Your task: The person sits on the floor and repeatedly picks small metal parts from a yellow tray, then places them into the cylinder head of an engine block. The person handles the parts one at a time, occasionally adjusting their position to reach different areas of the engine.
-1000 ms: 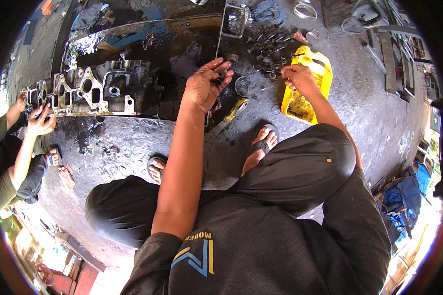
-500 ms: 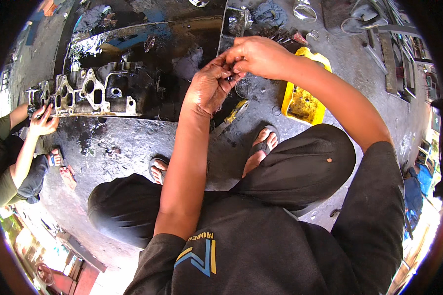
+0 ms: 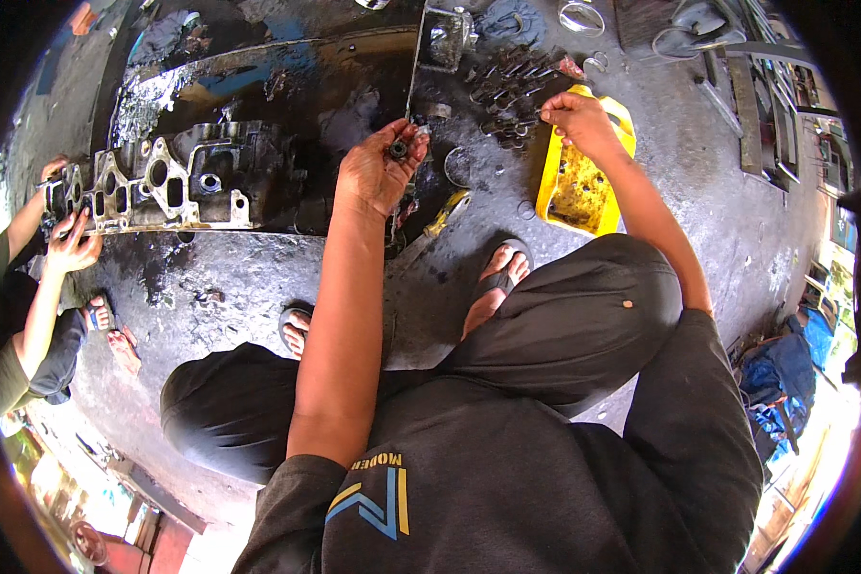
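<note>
Floor: oil-stained grey concrete workshop floor (image 3: 258,277) is carrying every item listed; the person is squatting over it in sandals.
Left hand: left hand (image 3: 378,172) is cupping, palm up, a small dark round metal part (image 3: 398,149); fingers are curled loosely around it, not clenched.
Right hand: right hand (image 3: 576,117) is reaching over the far rim of the yellow plastic tray (image 3: 584,187), fingertips pinched at the edge of the pile of dark bolts and springs (image 3: 512,81); whether anything is gripped cannot be told.
Change: half a second ago both hands were meeting over the small part; the right hand is now moving away toward the pile, leaving the part resting in the left palm alone.
Reading: the hands appear to be separating to fetch another piece while the first is being kept in hand.
Nearby: greasy grey cast-metal engine head (image 3: 163,182) is lying on a black oily sheet (image 3: 287,77), left of the left hand.
Other person: a co-worker's hand (image 3: 72,244) is resting on the casting's far end.
</note>
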### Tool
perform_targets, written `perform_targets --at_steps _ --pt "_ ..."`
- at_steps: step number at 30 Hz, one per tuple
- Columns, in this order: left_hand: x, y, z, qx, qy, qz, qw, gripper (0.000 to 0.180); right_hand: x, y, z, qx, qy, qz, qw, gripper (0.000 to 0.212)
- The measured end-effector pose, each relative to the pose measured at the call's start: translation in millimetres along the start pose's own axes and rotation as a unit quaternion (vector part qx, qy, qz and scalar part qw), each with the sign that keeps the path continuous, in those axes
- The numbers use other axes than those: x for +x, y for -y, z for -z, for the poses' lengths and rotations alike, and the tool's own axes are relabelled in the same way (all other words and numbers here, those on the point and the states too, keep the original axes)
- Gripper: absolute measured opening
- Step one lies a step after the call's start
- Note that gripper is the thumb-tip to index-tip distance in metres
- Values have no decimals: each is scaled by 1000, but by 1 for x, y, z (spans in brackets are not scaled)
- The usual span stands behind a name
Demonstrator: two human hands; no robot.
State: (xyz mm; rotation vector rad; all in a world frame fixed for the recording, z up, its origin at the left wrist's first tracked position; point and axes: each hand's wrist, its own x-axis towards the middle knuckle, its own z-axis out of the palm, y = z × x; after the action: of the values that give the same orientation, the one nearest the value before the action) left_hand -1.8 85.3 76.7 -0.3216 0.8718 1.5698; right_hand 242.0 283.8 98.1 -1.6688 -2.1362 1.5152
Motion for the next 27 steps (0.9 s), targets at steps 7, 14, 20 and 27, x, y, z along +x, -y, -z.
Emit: perform_targets --at_steps 7,14,20,27 --pt "2 -1 5 31 -19 -7 999 31 10 -25 -17 -47 -60 12 997 16" --pt "0 3 -4 48 75 -2 996 41 -13 6 -15 -188 -122 144 964 22" --pt "-8 7 -29 9 160 34 987 58 -22 89 -30 -156 53 325 931 22" --pt "-15 0 -48 -30 230 4 973 66 -12 124 -53 -149 166 348 911 20"
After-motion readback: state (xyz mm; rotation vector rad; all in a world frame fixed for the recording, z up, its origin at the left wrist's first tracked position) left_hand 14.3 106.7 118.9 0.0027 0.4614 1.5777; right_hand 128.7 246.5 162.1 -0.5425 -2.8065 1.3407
